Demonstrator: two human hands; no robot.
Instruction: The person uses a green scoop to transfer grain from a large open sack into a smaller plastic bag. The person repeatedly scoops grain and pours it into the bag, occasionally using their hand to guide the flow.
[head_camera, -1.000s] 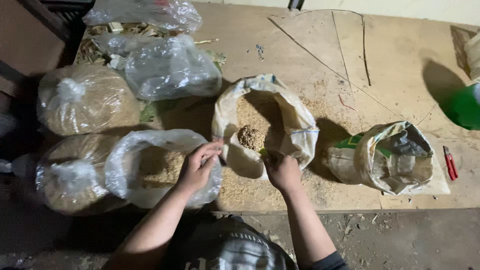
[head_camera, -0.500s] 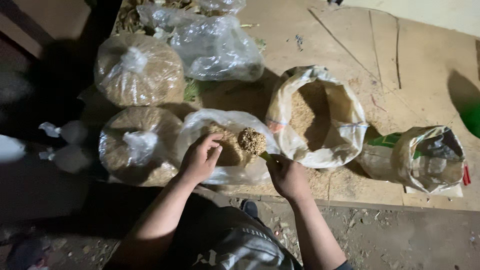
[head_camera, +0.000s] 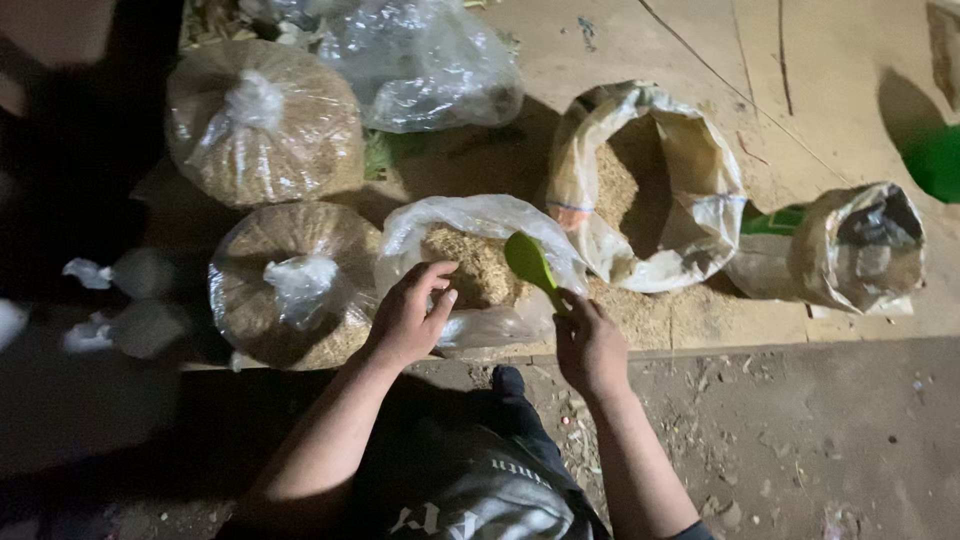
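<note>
Right hand (head_camera: 590, 345) has its grip clamped on the handle of a green scoop (head_camera: 530, 262), whose bowl hangs over the open clear bag (head_camera: 480, 265) of sawdust-like grain. Left hand (head_camera: 408, 315) pinches that bag's near rim. Beside it stands an open woven sack (head_camera: 650, 190); tied bags (head_camera: 290, 290) lie left.

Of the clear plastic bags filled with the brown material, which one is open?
The open clear bag, between the left hand and the right hand with its green scoop. The two filled bags to its left are knotted shut.
</note>
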